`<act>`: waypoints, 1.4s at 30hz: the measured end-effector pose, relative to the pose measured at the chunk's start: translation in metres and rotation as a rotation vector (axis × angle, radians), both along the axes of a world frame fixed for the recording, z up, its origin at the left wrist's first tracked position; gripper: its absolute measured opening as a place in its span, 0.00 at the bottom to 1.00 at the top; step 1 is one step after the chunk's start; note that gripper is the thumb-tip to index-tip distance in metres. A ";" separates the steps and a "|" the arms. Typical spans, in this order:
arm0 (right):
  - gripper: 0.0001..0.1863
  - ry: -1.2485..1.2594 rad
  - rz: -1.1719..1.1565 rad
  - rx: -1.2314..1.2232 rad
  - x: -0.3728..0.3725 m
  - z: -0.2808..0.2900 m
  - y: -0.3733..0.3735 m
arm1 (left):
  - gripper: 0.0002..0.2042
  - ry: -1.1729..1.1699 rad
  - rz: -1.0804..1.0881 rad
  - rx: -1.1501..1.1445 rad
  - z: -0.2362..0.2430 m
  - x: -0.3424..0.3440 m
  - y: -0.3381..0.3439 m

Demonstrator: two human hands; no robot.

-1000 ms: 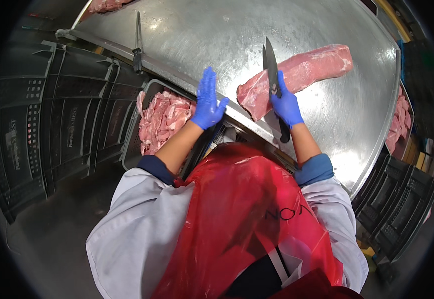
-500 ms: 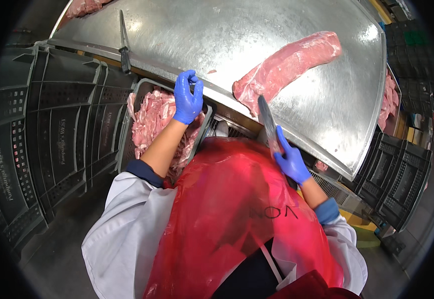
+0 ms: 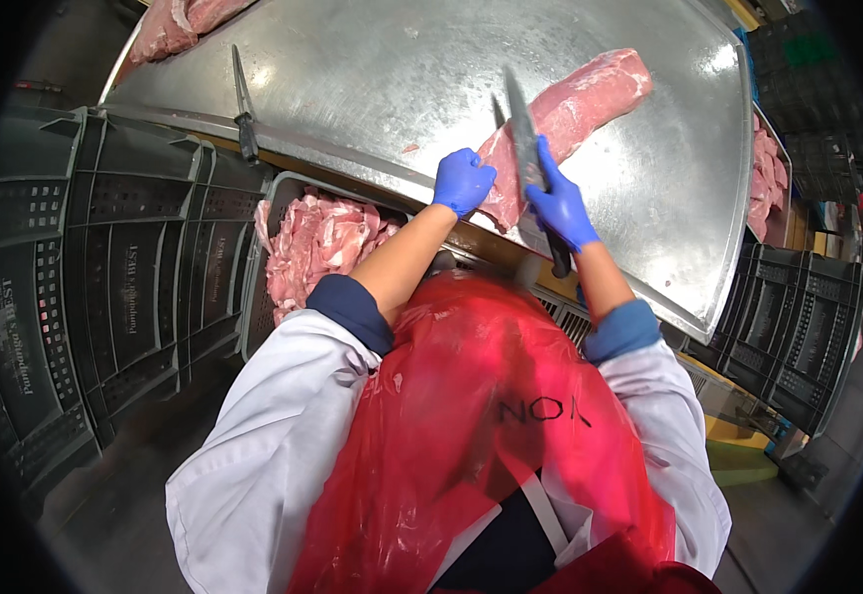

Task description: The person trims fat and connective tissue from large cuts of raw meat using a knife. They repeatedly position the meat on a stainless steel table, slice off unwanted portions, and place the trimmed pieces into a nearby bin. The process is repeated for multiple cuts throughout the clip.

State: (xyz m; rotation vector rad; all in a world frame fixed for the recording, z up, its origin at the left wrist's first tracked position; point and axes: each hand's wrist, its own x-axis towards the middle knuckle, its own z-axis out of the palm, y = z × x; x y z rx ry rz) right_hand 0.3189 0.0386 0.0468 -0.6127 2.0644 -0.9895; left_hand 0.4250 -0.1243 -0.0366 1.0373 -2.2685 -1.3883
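A long pink boneless loin of meat [image 3: 595, 99] lies slantwise on the metal table [image 3: 392, 59], its near end close to the front edge. My left hand [image 3: 465, 182], in a blue glove, is closed at the left side of that near end, fingers curled against the meat. What its fingertips pinch is partly hidden. In my blue-gloved right hand [image 3: 562, 206] is a knife [image 3: 520, 124], gripped by the handle. Its blade points away from me, over the near part of the loin. Whether the blade touches the meat, I cannot tell.
A second knife [image 3: 245, 131] rests at the table's left edge. Below that edge stands a grey bin [image 3: 256, 272] of meat trimmings [image 3: 317, 238]. Dark crates [image 3: 134, 267] are stacked at left, another crate [image 3: 783, 332] at right. More meat [image 3: 179, 28] lies far left.
My left hand has moved right from above the trimmings bin to the loin and closed. My right hand has raised the knife up and left, over the meat.
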 end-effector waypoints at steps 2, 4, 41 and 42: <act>0.41 0.193 0.175 0.038 -0.004 -0.033 -0.010 | 0.12 0.080 0.014 0.047 -0.007 0.001 0.002; 0.40 0.067 0.301 0.247 0.020 -0.007 -0.002 | 0.12 0.132 0.067 0.154 -0.014 0.008 -0.002; 0.44 -0.035 -0.337 -0.235 -0.047 0.012 0.235 | 0.27 -0.240 -0.423 -0.855 0.060 -0.122 0.074; 0.44 -0.038 -0.349 -0.242 -0.045 0.010 0.249 | 0.26 -0.310 -0.497 -0.848 0.063 -0.132 0.081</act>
